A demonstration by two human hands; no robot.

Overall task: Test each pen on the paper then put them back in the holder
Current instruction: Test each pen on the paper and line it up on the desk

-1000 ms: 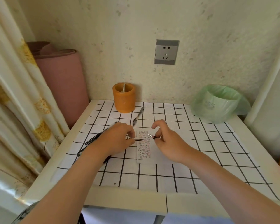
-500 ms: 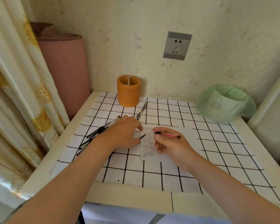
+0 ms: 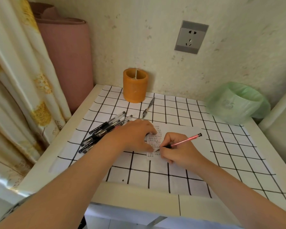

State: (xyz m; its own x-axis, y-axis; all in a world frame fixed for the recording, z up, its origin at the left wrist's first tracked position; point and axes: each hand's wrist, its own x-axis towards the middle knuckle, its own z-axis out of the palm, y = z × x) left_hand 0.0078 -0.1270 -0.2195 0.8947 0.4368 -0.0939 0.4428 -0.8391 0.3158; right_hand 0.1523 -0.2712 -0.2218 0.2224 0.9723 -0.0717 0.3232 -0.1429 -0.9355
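Surface: a cream counter (image 3: pixel 139 194) set into a room corner, covered by a white sheet with a black grid (image 3: pixel 229 162). The rear wall is speckled plaster and carries a grey power socket (image 3: pixel 191 37). A floral curtain (image 3: pixel 15 80) hangs at the left, with a pink roll (image 3: pixel 68 63) standing upright between it and the wall.

At the back of the counter stands an orange holder (image 3: pixel 135 85), upright. One dark pen (image 3: pixel 149 107) lies just beside its base. A bin lined with a green bag (image 3: pixel 236 103) sits in the far right corner.

A bundle of black pens (image 3: pixel 104 131) lies on the left, side by side, partly under the left wrist.

The paper (image 3: pixel 177 131) lies flat mid-counter, with rows of small marks down its left part. The left hand (image 3: pixel 134 136) rests on that edge, fingers extended and only lightly bent, pressing it down.

The right hand (image 3: pixel 178 151) has its fingers curled round a red pen (image 3: pixel 185 141). The tip touches the paper near the lower rows. The long axis runs diagonally: tip down-left toward the person, rear end up-right toward the wall.
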